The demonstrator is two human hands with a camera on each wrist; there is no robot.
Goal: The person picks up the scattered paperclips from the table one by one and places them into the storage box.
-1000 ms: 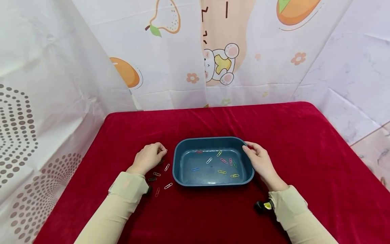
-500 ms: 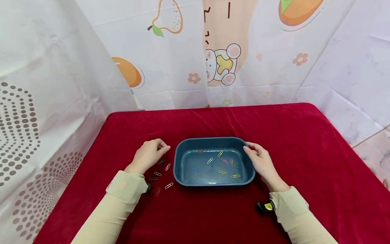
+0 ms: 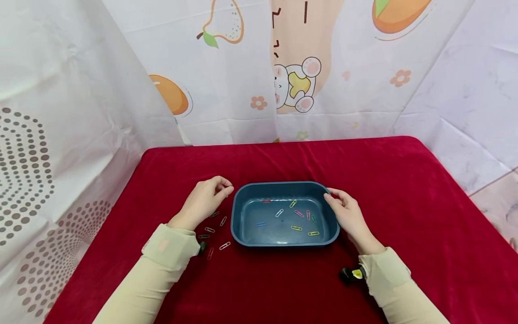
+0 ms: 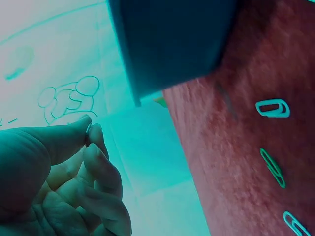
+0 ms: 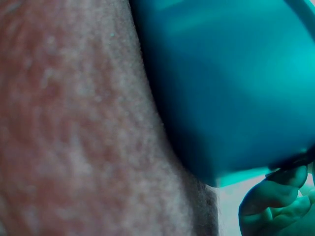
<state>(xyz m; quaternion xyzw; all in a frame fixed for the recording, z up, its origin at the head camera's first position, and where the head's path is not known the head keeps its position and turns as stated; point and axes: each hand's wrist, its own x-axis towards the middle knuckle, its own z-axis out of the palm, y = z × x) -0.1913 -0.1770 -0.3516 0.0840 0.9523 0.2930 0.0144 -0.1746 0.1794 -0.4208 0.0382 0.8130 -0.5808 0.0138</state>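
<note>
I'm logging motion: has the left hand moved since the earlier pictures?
Yes: against the red tablecloth, the left hand moved forward and right.

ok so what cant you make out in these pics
Left wrist view: most of the small thing pinched in the left hand, hidden by its fingertips.
Left wrist view: the end of the lowest paper clip, cut off by the bottom edge.
Right wrist view: inside of the tray, hidden by its outer wall.

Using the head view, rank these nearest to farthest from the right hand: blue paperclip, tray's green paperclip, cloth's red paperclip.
1. Green paperclip: right side of tray.
2. Blue paperclip: left side of tray.
3. Red paperclip: on cloth, left of tray.
</note>
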